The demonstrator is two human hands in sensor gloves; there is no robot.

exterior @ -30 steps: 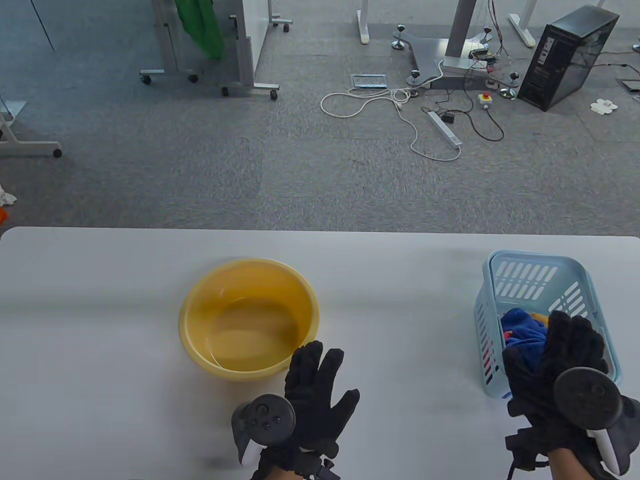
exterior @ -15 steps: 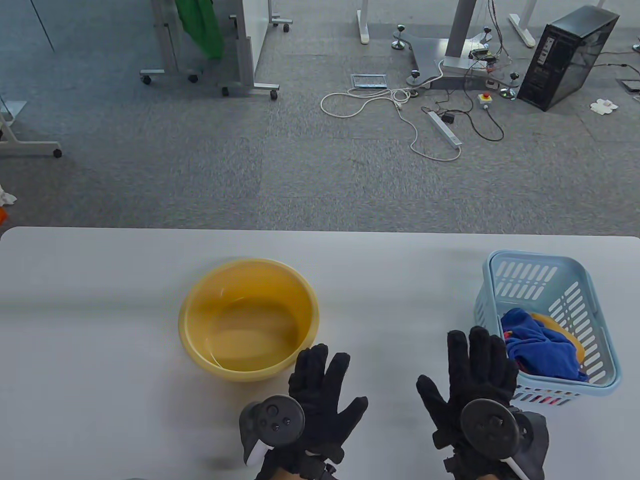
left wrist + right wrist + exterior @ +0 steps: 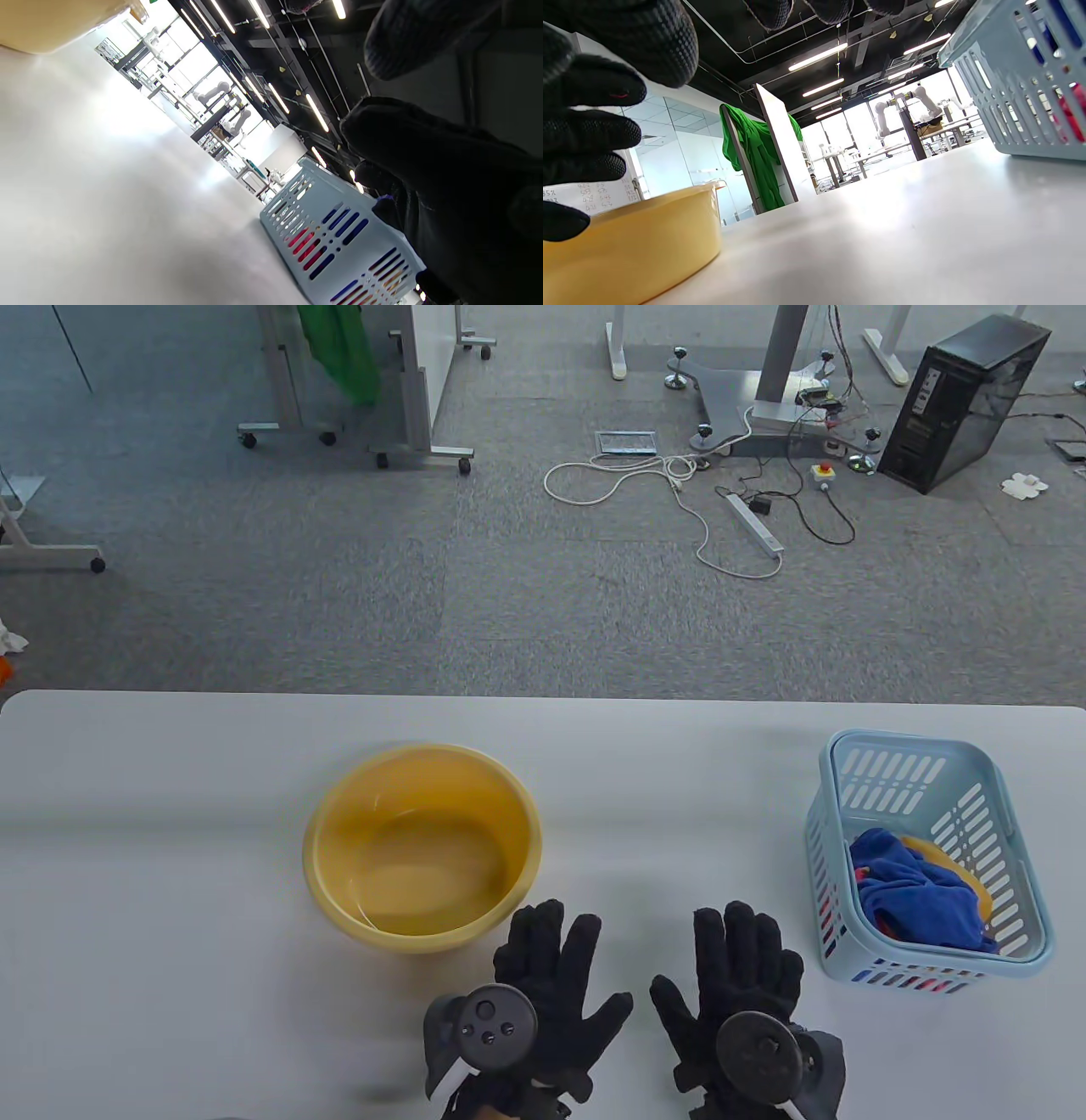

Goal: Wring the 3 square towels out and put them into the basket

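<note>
Your left hand [image 3: 551, 984] and right hand [image 3: 734, 988] both hover flat, fingers spread, holding nothing. One basket [image 3: 912, 759] holds the towels [image 3: 912, 891] (blue on top, count unclear); one yellow basin [image 3: 335, 848] sits left.

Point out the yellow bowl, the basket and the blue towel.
yellow bowl [image 3: 422, 848], table view, on its inner bottom.
basket [image 3: 892, 744], table view, on its far rim.
blue towel [image 3: 912, 895], table view, on the crumpled middle.
</note>
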